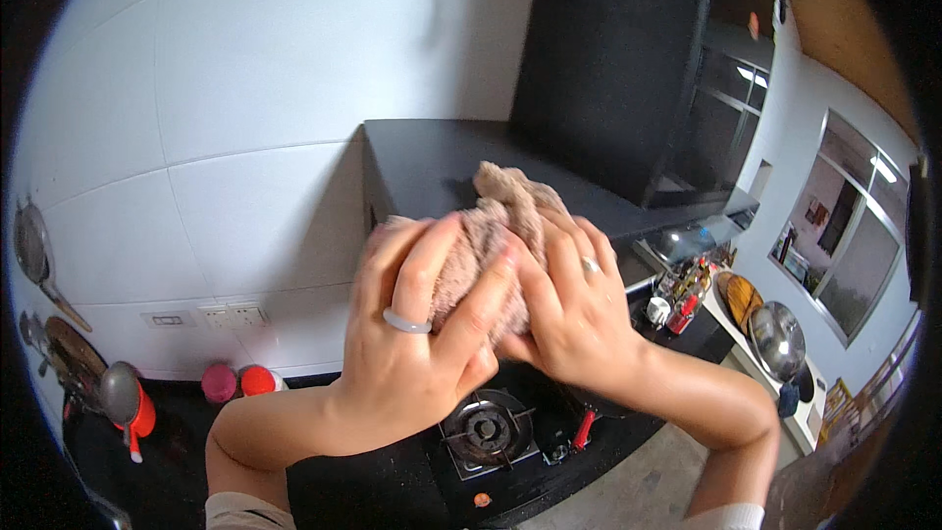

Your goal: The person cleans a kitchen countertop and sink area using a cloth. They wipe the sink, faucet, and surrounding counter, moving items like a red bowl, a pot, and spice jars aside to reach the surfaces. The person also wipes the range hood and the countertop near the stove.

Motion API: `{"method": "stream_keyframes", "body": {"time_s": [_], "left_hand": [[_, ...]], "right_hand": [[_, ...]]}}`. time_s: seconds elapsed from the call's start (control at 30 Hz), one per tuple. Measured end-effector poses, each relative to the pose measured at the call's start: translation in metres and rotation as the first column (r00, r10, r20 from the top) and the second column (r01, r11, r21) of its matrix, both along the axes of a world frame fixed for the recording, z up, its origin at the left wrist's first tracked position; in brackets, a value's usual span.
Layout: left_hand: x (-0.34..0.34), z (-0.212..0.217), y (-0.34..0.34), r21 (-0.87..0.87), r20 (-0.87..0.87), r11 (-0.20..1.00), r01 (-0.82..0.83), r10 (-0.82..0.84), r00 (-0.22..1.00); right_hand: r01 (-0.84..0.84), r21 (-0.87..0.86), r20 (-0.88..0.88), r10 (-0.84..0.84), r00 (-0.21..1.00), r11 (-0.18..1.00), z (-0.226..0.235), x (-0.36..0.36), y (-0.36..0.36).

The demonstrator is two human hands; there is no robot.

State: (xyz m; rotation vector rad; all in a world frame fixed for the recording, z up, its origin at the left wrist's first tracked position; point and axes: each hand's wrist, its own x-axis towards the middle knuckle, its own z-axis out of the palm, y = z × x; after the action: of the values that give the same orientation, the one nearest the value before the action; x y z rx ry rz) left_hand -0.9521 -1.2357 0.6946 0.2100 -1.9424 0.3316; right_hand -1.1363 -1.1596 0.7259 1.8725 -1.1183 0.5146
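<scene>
A bunched, fluffy pinkish-brown cloth (456, 280) is held up in front of the range hood's dark top (417, 162). Wrapped round its left side is my left hand (417, 324), wearing a pale ring. My right hand (579, 309), with a ring too, grips the cloth from the right. Both hands are closed on it and almost touch each other at the middle. One end of the cloth sticks up above the fingers. Part of it is hidden behind the hands.
A gas burner (486, 429) sits in the black counter below my hands. Left stand a red-handled pan (137, 412) and a red-lidded jar (258, 380). Bottles (687, 309) and a metal wok lid (778, 339) are at right. The hood's tall duct cover (608, 59) rises behind.
</scene>
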Motion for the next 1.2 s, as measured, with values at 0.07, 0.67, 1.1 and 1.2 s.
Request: {"method": "stream_keyframes", "body": {"time_s": [0.07, 0.67, 1.1, 1.2], "left_hand": [[-0.013, -0.004, 0.014, -0.118, 0.004, 0.945, -0.304, 0.306, 0.952], [-0.259, 0.051, 0.069, -0.081, 0.19, 0.994, -0.08, 0.094, 0.977], [-0.572, 0.034, 0.119, -0.212, 0.074, 0.936, -0.281, 0.302, 0.95], [-0.619, 0.042, 0.117, -0.232, 0.086, 0.949, -0.213, 0.239, 0.967]], "right_hand": [[-0.029, -0.144, -0.001, 0.03, 1.0, 0.989, -0.016, -0.018, -0.017], [-0.132, 0.143, 0.404, 0.064, 0.913, 0.981, 0.027, -0.26, 0.081], [-0.006, 0.023, 0.53, -0.007, 0.848, 1.0, 0.007, -0.538, 0.12], [0.037, 0.01, 0.563, -0.036, 0.826, 0.999, 0.014, -0.585, 0.117]]}}
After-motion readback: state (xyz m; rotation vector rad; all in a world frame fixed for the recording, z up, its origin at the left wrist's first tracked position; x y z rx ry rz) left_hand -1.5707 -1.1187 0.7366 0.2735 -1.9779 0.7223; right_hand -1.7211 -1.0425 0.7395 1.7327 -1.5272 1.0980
